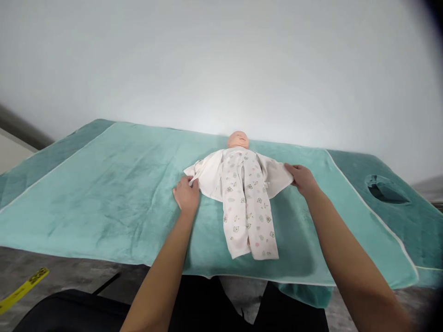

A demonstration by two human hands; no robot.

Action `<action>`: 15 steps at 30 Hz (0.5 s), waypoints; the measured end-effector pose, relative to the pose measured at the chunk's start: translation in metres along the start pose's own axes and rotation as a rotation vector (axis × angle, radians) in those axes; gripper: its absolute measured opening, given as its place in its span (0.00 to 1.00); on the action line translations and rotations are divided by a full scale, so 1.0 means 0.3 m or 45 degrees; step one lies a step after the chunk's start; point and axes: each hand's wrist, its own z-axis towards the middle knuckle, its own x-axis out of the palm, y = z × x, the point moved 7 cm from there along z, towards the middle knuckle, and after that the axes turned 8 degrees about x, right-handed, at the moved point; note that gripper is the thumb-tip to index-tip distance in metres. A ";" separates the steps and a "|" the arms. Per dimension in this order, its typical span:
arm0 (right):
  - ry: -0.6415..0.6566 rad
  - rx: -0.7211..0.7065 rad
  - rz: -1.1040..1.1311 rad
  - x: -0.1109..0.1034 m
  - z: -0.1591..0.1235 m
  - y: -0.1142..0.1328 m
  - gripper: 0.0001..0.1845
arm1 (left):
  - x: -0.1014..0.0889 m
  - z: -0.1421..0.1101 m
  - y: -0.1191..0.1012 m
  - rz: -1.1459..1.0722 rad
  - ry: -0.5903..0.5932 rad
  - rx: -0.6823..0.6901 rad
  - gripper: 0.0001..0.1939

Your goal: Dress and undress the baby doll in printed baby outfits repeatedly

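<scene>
A baby doll (238, 139) lies on its back, its head toward the wall. Over its body, printed baby trousers (247, 203) are laid out with both legs pointing toward me. White baby shirt (211, 175) fabric spreads out on both sides from under the trousers. My left hand (187, 193) pinches the left edge of the shirt close to the bed surface. At the opposite side, my right hand (302, 179) grips the shirt's right edge between thumb and fingers. The doll's arms and legs are hidden by the clothes.
The padded bed is covered with a turquoise sheet (86, 193), with a hole (386, 190) in the bed at the right. A white wall (221, 69) rises behind it. A black chair (69, 311) and a yellow tape strip (24, 290) are at lower left.
</scene>
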 end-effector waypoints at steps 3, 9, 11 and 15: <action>-0.105 -0.015 -0.305 -0.014 -0.028 0.033 0.36 | -0.009 -0.001 -0.008 0.000 0.005 -0.008 0.15; 0.351 0.114 -0.474 -0.006 -0.040 -0.017 0.41 | -0.011 -0.003 -0.015 -0.015 -0.028 0.032 0.15; 0.253 0.086 -0.616 -0.041 -0.015 -0.010 0.41 | -0.007 -0.005 -0.013 -0.016 -0.026 0.050 0.16; 0.063 0.049 -0.967 -0.081 0.007 0.025 0.18 | -0.009 -0.008 -0.021 -0.022 -0.027 0.108 0.17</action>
